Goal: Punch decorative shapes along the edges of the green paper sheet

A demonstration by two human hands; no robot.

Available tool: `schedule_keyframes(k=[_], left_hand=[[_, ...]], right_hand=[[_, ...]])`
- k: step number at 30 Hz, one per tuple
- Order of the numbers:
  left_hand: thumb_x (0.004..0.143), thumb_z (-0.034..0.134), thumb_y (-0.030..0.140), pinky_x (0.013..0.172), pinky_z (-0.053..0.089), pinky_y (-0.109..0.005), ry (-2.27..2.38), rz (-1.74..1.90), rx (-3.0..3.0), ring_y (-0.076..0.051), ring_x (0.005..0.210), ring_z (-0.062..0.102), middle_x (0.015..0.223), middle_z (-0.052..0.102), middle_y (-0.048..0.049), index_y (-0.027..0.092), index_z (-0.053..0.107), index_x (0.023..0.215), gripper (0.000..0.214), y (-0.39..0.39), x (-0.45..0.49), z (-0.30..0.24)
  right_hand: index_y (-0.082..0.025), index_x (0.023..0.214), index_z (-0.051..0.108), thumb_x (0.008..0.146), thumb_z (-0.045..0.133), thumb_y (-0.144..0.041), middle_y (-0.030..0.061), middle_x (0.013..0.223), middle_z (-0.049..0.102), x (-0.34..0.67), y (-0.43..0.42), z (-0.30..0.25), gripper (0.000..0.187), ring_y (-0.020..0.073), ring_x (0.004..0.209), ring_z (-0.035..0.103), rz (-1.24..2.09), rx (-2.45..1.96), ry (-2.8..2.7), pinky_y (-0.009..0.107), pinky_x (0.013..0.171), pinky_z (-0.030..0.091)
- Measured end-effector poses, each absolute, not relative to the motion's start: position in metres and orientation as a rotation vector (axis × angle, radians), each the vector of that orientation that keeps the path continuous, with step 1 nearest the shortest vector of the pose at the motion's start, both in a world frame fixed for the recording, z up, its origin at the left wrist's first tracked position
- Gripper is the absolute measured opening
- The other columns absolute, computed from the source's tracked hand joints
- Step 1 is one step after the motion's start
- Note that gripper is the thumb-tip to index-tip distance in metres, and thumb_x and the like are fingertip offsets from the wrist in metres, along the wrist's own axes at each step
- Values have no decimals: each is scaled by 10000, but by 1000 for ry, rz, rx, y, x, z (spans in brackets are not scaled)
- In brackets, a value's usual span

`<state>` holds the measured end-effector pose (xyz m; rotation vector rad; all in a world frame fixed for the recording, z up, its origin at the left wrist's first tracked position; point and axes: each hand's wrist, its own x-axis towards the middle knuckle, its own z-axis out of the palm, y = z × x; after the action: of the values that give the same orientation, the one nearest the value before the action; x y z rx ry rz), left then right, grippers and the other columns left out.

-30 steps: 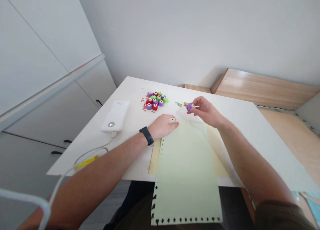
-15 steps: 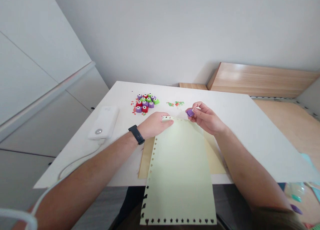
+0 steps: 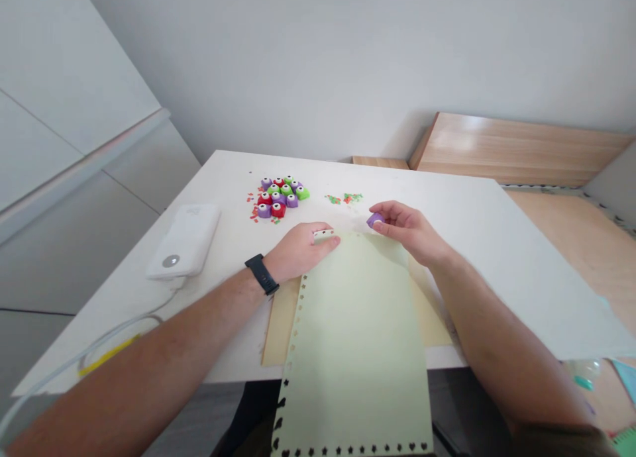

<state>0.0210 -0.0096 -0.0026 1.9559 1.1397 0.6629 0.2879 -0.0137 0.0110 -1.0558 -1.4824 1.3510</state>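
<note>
A pale green sheet of paper (image 3: 365, 338) hangs over the table's front edge, with star and heart holes along its left, bottom and part of its top edge. My left hand (image 3: 305, 248) pinches its top left corner between thumb and fingers. In my right hand (image 3: 405, 228) is a small purple craft punch (image 3: 375, 220), held between thumb and fingers just above the sheet's top right part. Several more craft punches (image 3: 278, 209) in purple, red and green stand grouped beyond my left hand.
Punched paper bits (image 3: 352, 198) lie in small heaps on the white table (image 3: 497, 278). A tan board or sheet (image 3: 281, 331) is beneath the green paper. At left lies a white power bank (image 3: 185, 242) with a cable. A wooden headboard (image 3: 521, 149) stands at the back right.
The purple punch has turned in my right hand, its round white top now facing more toward me. My left hand keeps the paper's corner. The whole view has shifted slightly.
</note>
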Motion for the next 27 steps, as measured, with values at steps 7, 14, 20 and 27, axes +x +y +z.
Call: schedule_keyframes(k=[7, 14, 20, 27], left_hand=[[942, 598, 478, 822, 521, -299, 1130, 686, 1959, -232, 926, 730, 1087, 792, -39, 181, 751, 1052, 352, -11, 23, -4], [950, 586, 475, 787, 514, -296, 1138, 693, 1980, -225, 911, 726, 1036, 793, -30, 188, 754, 999, 336, -11, 24, -6], [951, 581, 486, 781, 516, -296, 1129, 690, 1949, -220, 900, 725, 1032, 789, -24, 192, 751, 1014, 345, -11, 24, -6], [952, 572, 494, 754, 498, -293, 1143, 675, 1942, -215, 866, 717, 993, 787, -22, 190, 744, 995, 352, -12, 24, -4]], right_hand=[[-219, 1193, 683, 843, 798, -398, 45, 1078, 704, 285, -13, 6, 410, 172, 922, 636, 1336, -1102, -1594, 347, 857, 496], [-216, 1242, 673, 882, 748, -418, 71, 1113, 722, 288, -14, 4, 419, 205, 958, 655, 1286, -1169, -1701, 393, 874, 521], [-207, 1247, 676, 893, 725, -395, 72, 1088, 723, 286, -17, 11, 404, 203, 931, 634, 1193, -1213, -1793, 389, 847, 511], [-192, 1238, 678, 893, 712, -356, 75, 1088, 721, 285, -18, 14, 384, 191, 904, 601, 1075, -1236, -1862, 371, 820, 479]])
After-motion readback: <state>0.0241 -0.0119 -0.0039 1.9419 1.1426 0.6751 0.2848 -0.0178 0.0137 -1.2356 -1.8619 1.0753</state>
